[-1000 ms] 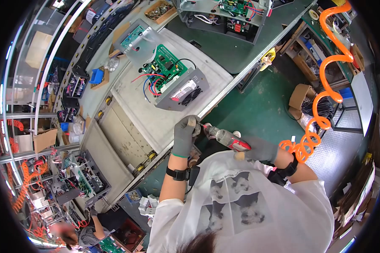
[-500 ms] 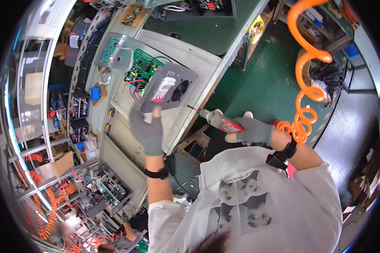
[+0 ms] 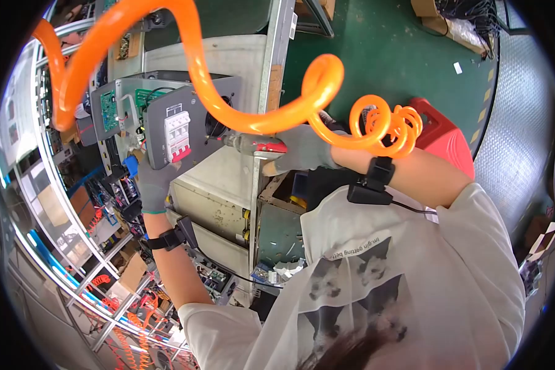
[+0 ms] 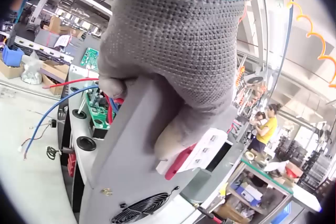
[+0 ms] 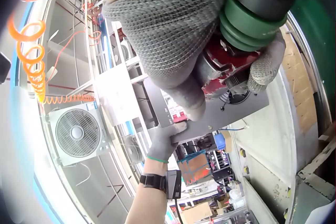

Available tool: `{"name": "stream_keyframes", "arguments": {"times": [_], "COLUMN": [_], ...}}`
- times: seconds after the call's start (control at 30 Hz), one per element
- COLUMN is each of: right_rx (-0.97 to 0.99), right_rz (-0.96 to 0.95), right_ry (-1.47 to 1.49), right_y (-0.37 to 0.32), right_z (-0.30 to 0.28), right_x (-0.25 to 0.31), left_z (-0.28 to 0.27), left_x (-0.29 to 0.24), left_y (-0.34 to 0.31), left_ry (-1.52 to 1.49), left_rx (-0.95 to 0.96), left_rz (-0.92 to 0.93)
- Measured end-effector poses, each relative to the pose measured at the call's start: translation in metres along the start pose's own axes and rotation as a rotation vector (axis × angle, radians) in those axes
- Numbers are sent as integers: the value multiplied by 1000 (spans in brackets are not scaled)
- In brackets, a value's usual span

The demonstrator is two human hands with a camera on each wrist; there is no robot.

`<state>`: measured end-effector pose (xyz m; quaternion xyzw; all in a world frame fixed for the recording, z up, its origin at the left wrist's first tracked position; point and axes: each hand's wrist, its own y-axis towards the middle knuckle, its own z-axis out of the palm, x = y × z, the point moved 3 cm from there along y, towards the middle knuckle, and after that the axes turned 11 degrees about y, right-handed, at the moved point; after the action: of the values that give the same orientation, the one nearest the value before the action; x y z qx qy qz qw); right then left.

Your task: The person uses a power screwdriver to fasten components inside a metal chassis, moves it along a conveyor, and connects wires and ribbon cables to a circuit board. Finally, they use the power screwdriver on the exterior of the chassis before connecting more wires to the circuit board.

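Note:
My gloved left hand grips the edge of a grey metal panel beside its white breaker switches. In the left wrist view the fingers straddle the panel edge, with one finger by the red switch part. My gloved right hand grips a red and grey power driver, its tip pointing at the panel by the black fan grille; whether they touch cannot be told. Behind the panel lies a green circuit board with red and blue wires.
A thick orange coiled hose crosses above the panel and runs over my right forearm. A red object stands on the green floor to the right. A blue bin and cardboard boxes sit beyond the bench.
My left hand has moved from in front of my body onto the panel's edge. The driver has come up to the panel, and the head view has shifted, with the hose now crossing it.

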<state>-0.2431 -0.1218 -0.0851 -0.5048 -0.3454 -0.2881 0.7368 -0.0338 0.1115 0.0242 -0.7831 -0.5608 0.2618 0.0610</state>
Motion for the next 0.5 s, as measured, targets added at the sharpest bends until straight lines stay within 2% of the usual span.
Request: {"name": "stream_keyframes", "arguments": {"times": [0.03, 0.07, 0.13, 0.17, 0.23, 0.27, 0.3, 0.37, 0.5], "right_rx": [60, 60, -12, 60, 61, 64, 65, 65, 65], "right_rz": [92, 91, -263, -211, -210, -207, -203, -198, -192], "right_ry": [17, 33, -140, -255, -216, -194, -172, -132, -67], "right_y": [-2, 2, 12, 17, 21, 29, 25, 33, 44], "right_z": [0, 4, 8, 9, 11, 14, 13, 16, 13], "right_x": [7, 3, 7, 7, 0, 3, -6, -3, -4], "left_z": [1, 0, -2, -1, -6, -10, -10, -12, -19], "left_x": [0, 0, 4, 8, 14, 25, 35, 46, 52], "left_y": [0, 0, 3, 5, 7, 8, 12, 18, 14], "left_ry": [12, -18, -40, -28, 101, 243, 251, 60, 129], "left_rx": [13, 8, -26, -17, -112, -76, -67, -142, -82], "left_rz": [1, 14, -1, 0, 116, 229, 229, 111, 78]}}
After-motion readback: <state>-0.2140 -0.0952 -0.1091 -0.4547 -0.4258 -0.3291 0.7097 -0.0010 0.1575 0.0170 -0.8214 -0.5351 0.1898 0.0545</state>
